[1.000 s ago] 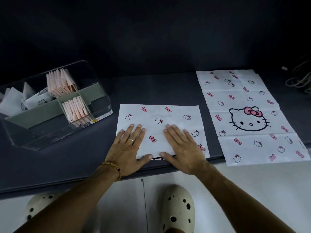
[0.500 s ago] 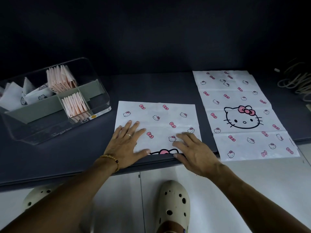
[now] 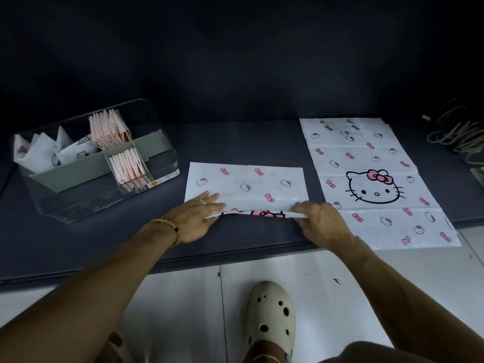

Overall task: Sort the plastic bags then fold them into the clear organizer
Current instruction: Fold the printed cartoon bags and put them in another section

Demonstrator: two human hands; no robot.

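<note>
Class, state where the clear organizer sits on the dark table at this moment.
In the head view, the clear organizer stands at the table's left, left of the bag being folded and beyond the left hand.

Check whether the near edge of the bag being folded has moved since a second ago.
Yes. The bag's near edge, gripped by the left hand and right hand, has rolled away from the table's front edge, toward the back wall.

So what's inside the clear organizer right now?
The clear organizer holds white folded bags at the left and pink folded bags in two right sections. The grey divider hides their lower parts.
</note>
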